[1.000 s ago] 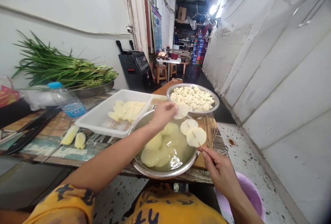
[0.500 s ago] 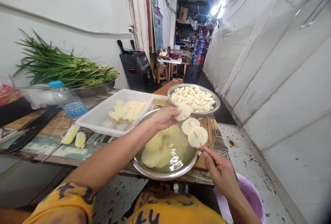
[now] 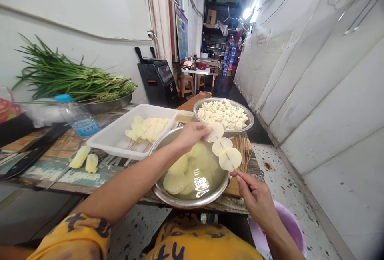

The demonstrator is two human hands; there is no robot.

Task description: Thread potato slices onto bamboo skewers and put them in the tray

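My right hand (image 3: pixel 255 196) pinches the lower end of a thin wooden skewer (image 3: pixel 235 169), which carries two round pale potato slices (image 3: pixel 230 159). Above the back rim of the basin, my left hand (image 3: pixel 192 135) grips another potato slice (image 3: pixel 215 132) by its left edge, at the skewer's upper end. Whether the tip passes through that slice is hard to make out. Below both hands, a metal basin (image 3: pixel 192 203) holds water and several potato slices. A white plastic tray (image 3: pixel 111 145) left of it contains skewered slices.
Behind the basin stands a metal bowl of cauliflower pieces (image 3: pixel 223 114). Bare skewers (image 3: pixel 245 154) lie at its right. Further left are a water bottle (image 3: pixel 79 118), a black-handled knife (image 3: pixel 25 160), peeled pieces (image 3: pixel 91 163) and green stalks (image 3: pixel 78 78). A pink tub (image 3: pixel 288 228) stands below right.
The camera view has shifted slightly. My left hand and its slice have tilted a little at the skewer's upper end, while my right hand keeps its hold.
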